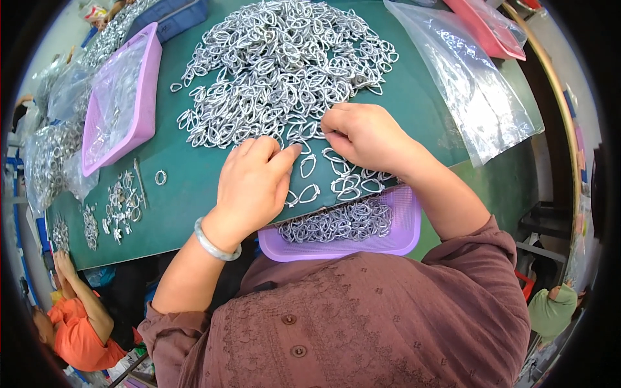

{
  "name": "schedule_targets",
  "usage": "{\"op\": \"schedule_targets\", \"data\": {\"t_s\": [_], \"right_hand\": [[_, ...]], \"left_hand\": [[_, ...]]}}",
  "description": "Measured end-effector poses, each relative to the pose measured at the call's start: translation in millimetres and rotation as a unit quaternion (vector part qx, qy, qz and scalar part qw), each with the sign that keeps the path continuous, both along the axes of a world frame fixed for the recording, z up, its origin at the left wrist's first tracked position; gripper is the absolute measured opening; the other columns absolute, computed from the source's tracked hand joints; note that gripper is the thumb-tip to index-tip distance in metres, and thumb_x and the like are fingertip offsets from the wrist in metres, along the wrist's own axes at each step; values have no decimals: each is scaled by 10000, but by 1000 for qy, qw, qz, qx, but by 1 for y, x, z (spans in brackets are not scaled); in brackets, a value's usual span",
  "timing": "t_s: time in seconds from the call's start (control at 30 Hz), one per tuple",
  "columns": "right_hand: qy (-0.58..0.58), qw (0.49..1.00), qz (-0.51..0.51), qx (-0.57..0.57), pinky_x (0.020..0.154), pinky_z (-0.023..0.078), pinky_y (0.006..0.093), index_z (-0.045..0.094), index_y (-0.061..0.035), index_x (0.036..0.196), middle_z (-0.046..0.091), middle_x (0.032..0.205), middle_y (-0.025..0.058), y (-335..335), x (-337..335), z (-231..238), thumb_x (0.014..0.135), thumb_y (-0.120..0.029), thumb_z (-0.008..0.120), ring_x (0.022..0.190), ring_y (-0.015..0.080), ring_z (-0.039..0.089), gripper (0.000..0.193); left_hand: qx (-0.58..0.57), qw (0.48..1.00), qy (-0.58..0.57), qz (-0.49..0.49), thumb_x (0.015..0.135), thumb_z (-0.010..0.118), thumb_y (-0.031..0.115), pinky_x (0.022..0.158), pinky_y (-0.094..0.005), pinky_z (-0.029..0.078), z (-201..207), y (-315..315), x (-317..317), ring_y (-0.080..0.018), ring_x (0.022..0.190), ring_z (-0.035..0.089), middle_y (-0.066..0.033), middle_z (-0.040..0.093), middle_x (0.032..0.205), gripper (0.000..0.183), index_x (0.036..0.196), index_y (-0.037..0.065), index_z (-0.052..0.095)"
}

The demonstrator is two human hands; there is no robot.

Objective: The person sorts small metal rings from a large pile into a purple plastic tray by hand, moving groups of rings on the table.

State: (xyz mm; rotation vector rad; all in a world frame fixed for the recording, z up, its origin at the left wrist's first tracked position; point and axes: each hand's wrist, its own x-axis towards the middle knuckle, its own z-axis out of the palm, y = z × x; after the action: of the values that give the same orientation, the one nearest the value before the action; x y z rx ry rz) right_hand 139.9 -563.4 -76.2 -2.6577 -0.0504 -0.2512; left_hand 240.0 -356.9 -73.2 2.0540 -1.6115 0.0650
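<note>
A large heap of silver-grey, teardrop-shaped metal rings (278, 64) covers the middle of the green table (187, 187). At the near edge of the heap, my left hand (255, 178) is bent down with its fingers curled. Its index fingertip touches a ring, but whatever lies under the fingers is hidden. My right hand (365, 136) is closed at the heap's right front edge, and the palm side cannot be seen. Between and below the hands lie several loose rings (309, 165). Under the table edge, against my body, a purple basket (404, 226) holds more such rings.
A pink-purple tray (139, 123) with plastic film stands at left, near small metal parts (123, 202) and a round ring (161, 177). Clear plastic bags (479, 97) and a red-pink tray (485, 29) lie at right. A blue bin (171, 19) sits behind. A person in orange (84, 336) works at lower left.
</note>
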Motion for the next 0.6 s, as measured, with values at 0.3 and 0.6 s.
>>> {"op": "schedule_targets", "data": {"t_s": [0.3,0.6], "right_hand": [[49,998,-31,27,729,502,439,606,-55,834,644,828,125,-9,-11,12,818,-152,604,824,345,634,99],[81,994,-67,19,744,503,440,654,-63,936,652,850,136,-8,-10,11,845,-222,625,851,344,640,185]], "left_hand": [[34,999,-15,-5,786,619,15,709,-377,447,1,3,-3,-270,769,538,-78,524,831,275,1044,73,696],[39,999,3,-20,784,613,-5,679,-373,436,0,12,-11,-268,747,529,-75,504,808,323,1084,79,700]]}}
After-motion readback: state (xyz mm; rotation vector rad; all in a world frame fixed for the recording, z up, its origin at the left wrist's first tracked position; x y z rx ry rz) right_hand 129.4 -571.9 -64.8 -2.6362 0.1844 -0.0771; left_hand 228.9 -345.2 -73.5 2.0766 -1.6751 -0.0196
